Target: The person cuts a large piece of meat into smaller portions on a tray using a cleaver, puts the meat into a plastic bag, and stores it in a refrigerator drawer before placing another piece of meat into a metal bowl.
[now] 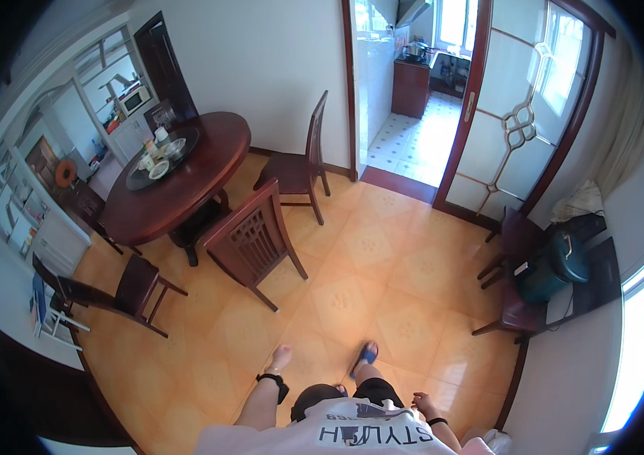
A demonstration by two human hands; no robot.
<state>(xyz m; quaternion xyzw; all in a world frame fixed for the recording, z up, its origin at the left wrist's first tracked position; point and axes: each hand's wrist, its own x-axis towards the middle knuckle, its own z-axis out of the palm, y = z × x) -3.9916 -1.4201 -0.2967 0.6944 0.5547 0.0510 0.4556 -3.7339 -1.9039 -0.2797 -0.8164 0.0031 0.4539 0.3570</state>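
My left hand (281,357) hangs over the tiled floor (339,301), with a black band at the wrist. It is blurred, and nothing shows in it. At the right, beside my dark shorts, is my right hand (424,402), its fingers loosely bent and a little apart. No held thing is visible there either. One foot in a blue slipper (365,359) is set forward on the floor. Ahead and to the left of my hands stands a wooden chair (254,239) with a slatted back.
A round wooden dining table (208,165) carries dishes on a dark turntable (188,149). Other chairs (293,170) stand around it. A glazed sliding door (518,114) borders the kitchen opening. To the right, a dark green lidded bin (552,270) rests among chairs by the wall.
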